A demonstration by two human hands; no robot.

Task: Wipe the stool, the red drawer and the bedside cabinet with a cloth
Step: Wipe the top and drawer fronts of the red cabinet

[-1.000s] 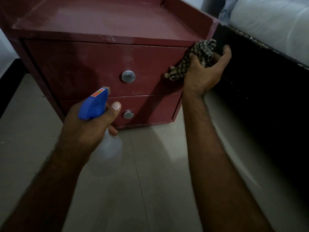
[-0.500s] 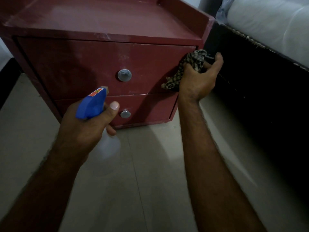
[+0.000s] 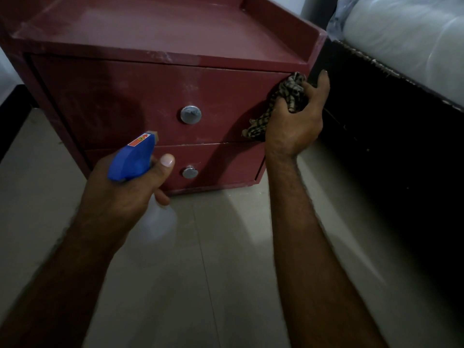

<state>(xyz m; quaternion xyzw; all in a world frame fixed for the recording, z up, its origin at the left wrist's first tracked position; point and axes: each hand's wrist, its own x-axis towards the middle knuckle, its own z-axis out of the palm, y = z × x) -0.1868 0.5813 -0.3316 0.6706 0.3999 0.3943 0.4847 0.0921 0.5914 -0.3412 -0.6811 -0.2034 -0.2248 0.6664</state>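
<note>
A dark red bedside cabinet (image 3: 155,41) stands on the floor ahead, with a raised rim round its top. Its upper red drawer (image 3: 120,96) and lower drawer (image 3: 221,167) each carry a round metal knob. My right hand (image 3: 293,126) grips a bunched checked cloth (image 3: 288,96) against the right end of the upper drawer front, at the cabinet's right front corner. My left hand (image 3: 125,194) holds a spray bottle (image 3: 135,159) with a blue trigger head and a clear body, its nozzle facing the drawers. No stool is in view.
A dark bed frame (image 3: 391,136) with a plastic-wrapped white mattress (image 3: 406,38) stands close on the cabinet's right, leaving a narrow gap. Pale tiled floor (image 3: 213,285) stretches in front. A dark strip (image 3: 10,121) runs along the left wall.
My right hand has slid the cloth down along the cabinet's right front corner, from near the top edge onto the upper drawer's right end. The left hand with the bottle has stayed put.
</note>
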